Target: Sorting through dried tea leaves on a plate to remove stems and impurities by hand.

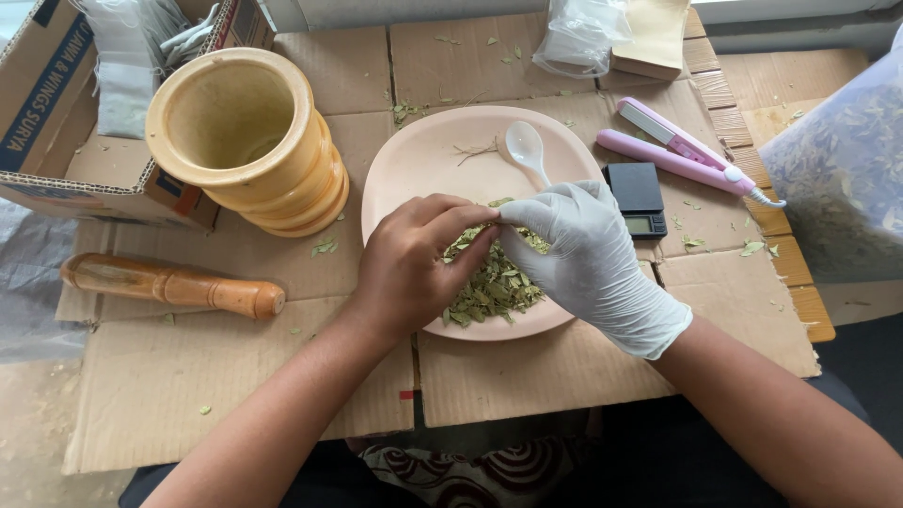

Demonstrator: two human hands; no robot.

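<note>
Plate [414,160] holds dried leaves [489,287] and spoon [525,150]; mortar [246,141] empty.

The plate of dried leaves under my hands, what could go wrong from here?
The leaf pile sits toward the near rim of the pink plate, so picking with the left hand and gloved right hand may push leaves onto the cardboard, where strays already lie. The white spoon rests loose on the plate and could get knocked off. Loose leaves could also land on the small black scale beside it.

bare left hand [414,259], gloved right hand [583,249], fingertips meeting
</note>
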